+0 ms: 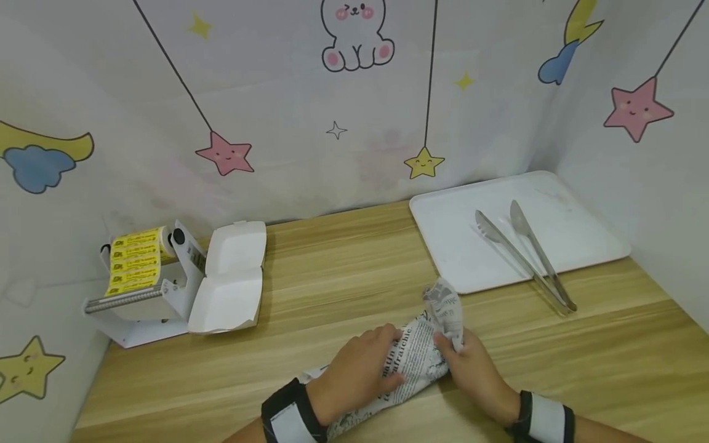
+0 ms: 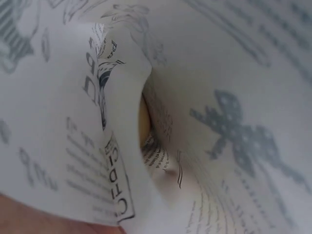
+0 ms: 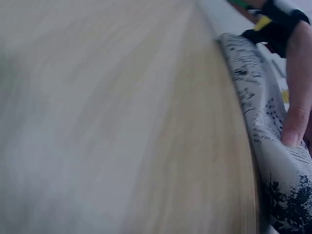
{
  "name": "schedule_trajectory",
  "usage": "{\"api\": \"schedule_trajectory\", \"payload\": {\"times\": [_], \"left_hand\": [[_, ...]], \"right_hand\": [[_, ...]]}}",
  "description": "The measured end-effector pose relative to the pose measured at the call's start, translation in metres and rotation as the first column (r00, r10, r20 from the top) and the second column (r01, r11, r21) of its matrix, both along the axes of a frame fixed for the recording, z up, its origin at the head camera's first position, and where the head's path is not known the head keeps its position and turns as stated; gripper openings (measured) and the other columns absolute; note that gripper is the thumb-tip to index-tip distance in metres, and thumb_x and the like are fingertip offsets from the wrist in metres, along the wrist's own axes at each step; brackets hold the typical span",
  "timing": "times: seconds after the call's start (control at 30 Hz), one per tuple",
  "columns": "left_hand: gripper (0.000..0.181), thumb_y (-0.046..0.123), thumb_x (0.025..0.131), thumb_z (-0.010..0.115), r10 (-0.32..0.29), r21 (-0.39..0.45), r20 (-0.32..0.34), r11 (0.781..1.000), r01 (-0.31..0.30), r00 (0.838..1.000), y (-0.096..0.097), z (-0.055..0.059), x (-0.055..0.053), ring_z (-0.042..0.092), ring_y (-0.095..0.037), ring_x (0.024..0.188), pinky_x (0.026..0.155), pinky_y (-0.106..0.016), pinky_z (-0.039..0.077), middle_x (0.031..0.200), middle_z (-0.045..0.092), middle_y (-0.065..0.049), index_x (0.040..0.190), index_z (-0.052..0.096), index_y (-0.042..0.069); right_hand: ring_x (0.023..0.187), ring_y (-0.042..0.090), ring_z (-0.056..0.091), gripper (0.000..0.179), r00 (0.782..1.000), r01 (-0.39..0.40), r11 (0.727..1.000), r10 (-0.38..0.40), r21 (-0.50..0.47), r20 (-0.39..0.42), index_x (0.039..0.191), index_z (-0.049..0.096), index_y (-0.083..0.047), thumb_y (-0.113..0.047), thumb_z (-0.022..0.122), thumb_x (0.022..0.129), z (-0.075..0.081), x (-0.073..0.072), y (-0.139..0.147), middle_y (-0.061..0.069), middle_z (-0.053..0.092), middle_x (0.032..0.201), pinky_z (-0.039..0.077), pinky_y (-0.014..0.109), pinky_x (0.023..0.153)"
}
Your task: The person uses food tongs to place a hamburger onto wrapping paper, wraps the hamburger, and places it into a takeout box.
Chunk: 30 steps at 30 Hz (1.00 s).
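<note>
A long bundle in newsprint-patterned paper (image 1: 414,352) lies slantwise on the table near the front. My left hand (image 1: 360,366) lies over its middle and grips it, thumb on the near side. At the far right end, my right hand (image 1: 473,372) pinches the paper, where a crumpled flap (image 1: 447,307) stands up. The left wrist view looks into the loose open end of the paper (image 2: 44,151); a tan, rounded thing (image 2: 145,124) shows inside, mostly hidden. In the right wrist view the bundle (image 3: 251,92) runs along the right side, the left thumb (image 3: 295,126) on it.
A white tray (image 1: 451,249) stands at the back right, with metal tongs (image 1: 515,252) lying across its front edge. At the left are a label dispenser (image 1: 177,295) with a roll of yellow labels (image 1: 135,261) and an open white takeaway box (image 1: 229,298). A patterned cloth wall closes the back.
</note>
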State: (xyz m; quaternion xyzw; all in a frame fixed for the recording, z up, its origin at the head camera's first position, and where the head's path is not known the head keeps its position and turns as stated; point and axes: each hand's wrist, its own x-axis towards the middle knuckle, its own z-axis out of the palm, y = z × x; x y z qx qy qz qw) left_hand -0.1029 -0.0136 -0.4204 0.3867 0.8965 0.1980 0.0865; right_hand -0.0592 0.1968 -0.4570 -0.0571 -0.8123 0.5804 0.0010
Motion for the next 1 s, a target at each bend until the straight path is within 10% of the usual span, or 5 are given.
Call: {"api": "schedule_trajectory", "payload": {"times": [0.17, 0.37, 0.6, 0.83, 1.0], "left_hand": [[0.061, 0.031, 0.086, 0.084, 0.003, -0.016, 0.002, 1.000, -0.003, 1.000, -0.001, -0.001, -0.001, 0.066, -0.021, 0.109, 0.088, -0.037, 0.056, 0.126, 0.067, -0.011, 0.133, 0.055, 0.005], [0.066, 0.032, 0.086, 0.084, 0.014, -0.007, 0.058, 1.000, -0.013, 0.998, -0.002, -0.003, -0.004, 0.065, -0.014, 0.101, 0.086, -0.035, 0.055, 0.120, 0.069, -0.008, 0.139, 0.056, 0.006], [0.070, 0.018, 0.081, 0.087, -0.037, 0.222, 0.256, 0.975, -0.021, 0.966, -0.006, -0.011, -0.012, 0.064, -0.002, 0.100, 0.085, -0.020, 0.054, 0.117, 0.069, 0.002, 0.140, 0.049, 0.013], [0.063, 0.021, 0.079, 0.089, 0.029, 0.209, 0.358, 0.972, -0.110, 0.933, -0.007, -0.013, -0.014, 0.060, 0.001, 0.082, 0.070, -0.019, 0.052, 0.098, 0.064, 0.007, 0.128, 0.050, 0.011], [0.062, 0.022, 0.077, 0.091, 0.051, 0.174, 0.328, 0.978, -0.114, 0.943, -0.005, -0.011, -0.013, 0.055, 0.000, 0.077, 0.068, -0.019, 0.049, 0.092, 0.058, 0.010, 0.123, 0.050, 0.011]], "right_hand": [[0.138, 0.041, 0.043, 0.073, 0.923, -0.156, 0.926, 0.261, 0.344, -0.284, 0.153, 0.042, 0.001, 0.023, 0.060, 0.086, -0.001, -0.002, 0.005, 0.024, 0.045, 0.152, 0.030, 0.029, 0.115], [0.149, 0.035, 0.029, 0.106, 0.858, -0.334, 0.778, 0.485, 0.533, -0.170, 0.159, 0.038, -0.024, 0.028, 0.058, 0.069, 0.008, -0.005, 0.014, 0.014, 0.031, 0.164, 0.025, 0.039, 0.118], [0.154, 0.041, 0.008, 0.084, 0.766, -0.503, 0.625, 0.642, 0.597, -0.027, 0.163, 0.022, -0.032, -0.051, 0.067, 0.095, 0.011, -0.006, 0.025, 0.015, 0.006, 0.170, 0.033, 0.066, 0.111], [0.153, 0.043, 0.009, 0.057, 0.773, -0.540, 0.711, 0.631, 0.450, -0.067, 0.162, 0.028, -0.024, -0.030, 0.048, 0.109, 0.013, -0.010, 0.027, 0.017, 0.014, 0.168, 0.024, 0.071, 0.112], [0.148, 0.039, 0.023, 0.083, 0.784, -0.528, 0.713, 0.618, 0.461, -0.058, 0.162, 0.022, -0.011, -0.041, 0.066, 0.099, 0.016, -0.018, 0.027, 0.019, 0.021, 0.162, 0.033, 0.064, 0.111]]}}
